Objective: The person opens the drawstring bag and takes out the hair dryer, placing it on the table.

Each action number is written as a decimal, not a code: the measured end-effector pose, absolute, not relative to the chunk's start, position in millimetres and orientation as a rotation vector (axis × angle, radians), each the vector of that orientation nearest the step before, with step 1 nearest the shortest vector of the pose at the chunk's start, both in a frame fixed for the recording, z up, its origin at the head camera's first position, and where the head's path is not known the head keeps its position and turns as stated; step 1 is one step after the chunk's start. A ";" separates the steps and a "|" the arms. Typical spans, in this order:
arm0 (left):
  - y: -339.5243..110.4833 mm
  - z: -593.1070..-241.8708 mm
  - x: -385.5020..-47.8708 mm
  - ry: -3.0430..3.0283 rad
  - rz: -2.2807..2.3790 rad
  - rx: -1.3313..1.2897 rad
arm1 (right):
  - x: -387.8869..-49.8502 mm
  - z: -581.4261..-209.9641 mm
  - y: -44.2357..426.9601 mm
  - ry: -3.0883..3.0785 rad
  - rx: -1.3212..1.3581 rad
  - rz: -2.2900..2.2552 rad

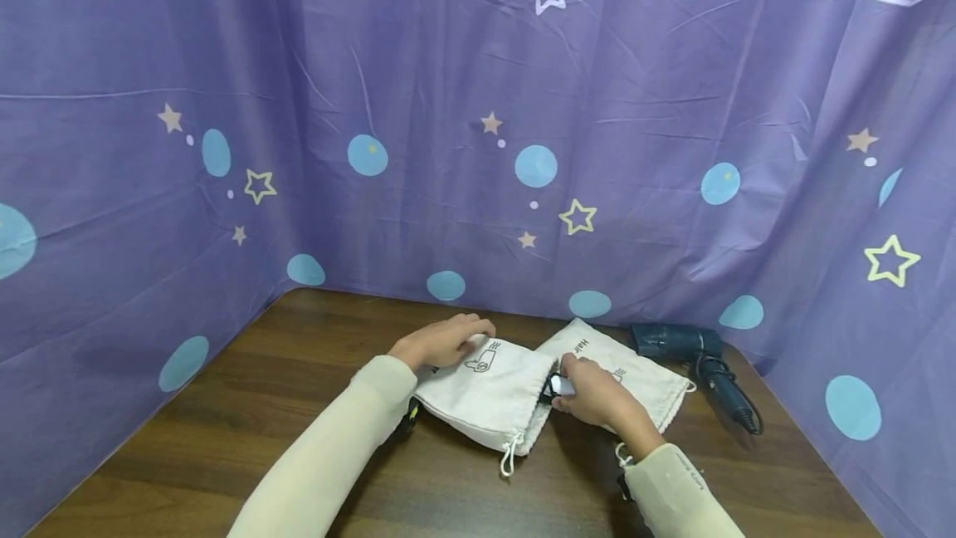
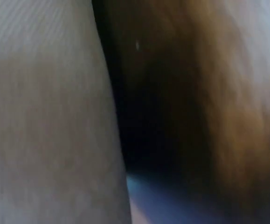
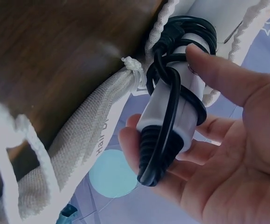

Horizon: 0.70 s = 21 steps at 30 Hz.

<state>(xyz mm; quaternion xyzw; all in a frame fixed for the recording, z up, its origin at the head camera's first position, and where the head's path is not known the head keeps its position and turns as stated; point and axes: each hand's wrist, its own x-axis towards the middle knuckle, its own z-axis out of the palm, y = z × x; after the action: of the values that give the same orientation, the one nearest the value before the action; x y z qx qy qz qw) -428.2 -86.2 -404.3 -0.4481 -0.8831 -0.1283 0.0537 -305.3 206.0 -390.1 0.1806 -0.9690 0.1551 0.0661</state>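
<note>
A white hair dryer (image 3: 172,102), its black cord (image 3: 174,86) wound about the handle, sticks out of the mouth of a cream drawstring bag (image 1: 489,393); the bag hides the rest of it. Around that handle curl the thumb and fingers of my right hand (image 1: 597,393). My left hand (image 1: 444,340) grips the bag's far left end, thumb on the near side and fingers over the top. The left wrist view is dark and blurred, mostly sleeve (image 2: 46,112). Behind lies a second cream bag (image 1: 578,339) with "Hair" printed on it.
At the back right of the wooden table (image 1: 314,355) lies a dark hair dryer (image 1: 675,342) with its cord bundled at the handle. A purple patterned curtain (image 1: 448,90) encloses the back and sides. White drawstrings (image 1: 510,453) hang from the front bag.
</note>
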 end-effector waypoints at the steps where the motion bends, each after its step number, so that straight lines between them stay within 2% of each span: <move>1: -84.7 -404.5 -428.2 -2.658 -0.383 -1.376 | -305.3 -389.7 205.3 -2.930 0.531 0.465; 9: -82.1 -404.8 -426.1 -2.625 -0.327 -1.337 | -304.0 -388.6 202.7 -2.946 0.517 0.418; 21: -100.8 -405.8 -424.4 -2.641 -0.313 -1.291 | -303.9 -386.5 207.0 -2.961 0.536 0.421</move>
<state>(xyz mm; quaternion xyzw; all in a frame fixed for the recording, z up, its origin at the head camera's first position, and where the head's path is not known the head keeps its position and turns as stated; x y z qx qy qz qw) -424.4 -100.8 -405.8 -0.4350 -0.8895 -0.1053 0.0926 -303.9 207.0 -386.5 0.1762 -0.9732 0.1384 0.0517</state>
